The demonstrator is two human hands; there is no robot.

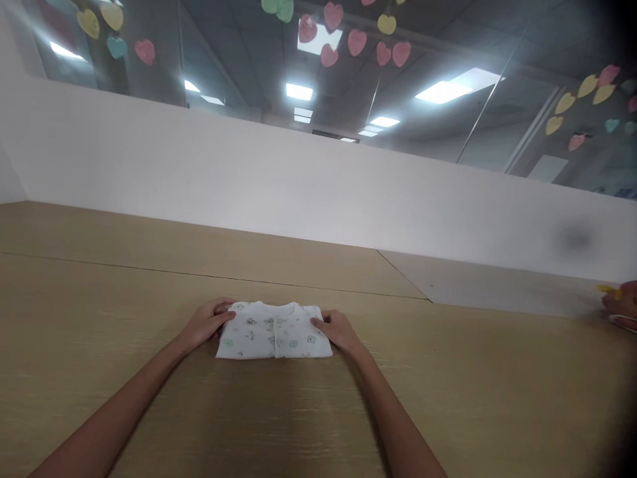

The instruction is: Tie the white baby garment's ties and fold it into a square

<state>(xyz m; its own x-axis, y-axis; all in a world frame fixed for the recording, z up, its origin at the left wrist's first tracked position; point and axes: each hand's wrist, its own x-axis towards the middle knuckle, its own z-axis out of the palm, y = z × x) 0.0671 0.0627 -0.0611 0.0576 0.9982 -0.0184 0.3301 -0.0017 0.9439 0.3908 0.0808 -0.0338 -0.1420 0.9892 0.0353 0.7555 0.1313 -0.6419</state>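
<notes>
A small white baby shirt (pixel 263 335) lies folded into a flat rectangle on the wooden table, its neckline facing away from me. Its print shows little animals and green shapes, and a front placket runs down the middle. My left hand (pixel 208 321) grips the shirt's left edge near the upper corner, thumb on top and fingers under or behind it. On the other side, my right hand (pixel 339 329) pinches the right edge in the same way, thumb on the cloth. The fingers beneath the fabric are partly hidden.
The wooden table (pixel 149 405) has seams and a paler panel (pixel 478 285) at the back right. A white wall (pixel 279 179) rises behind it, with glass above bearing heart-shaped paper notes (pixel 357 42). At the right edge, another person's hand (pixel 622 300) shows beside something yellow.
</notes>
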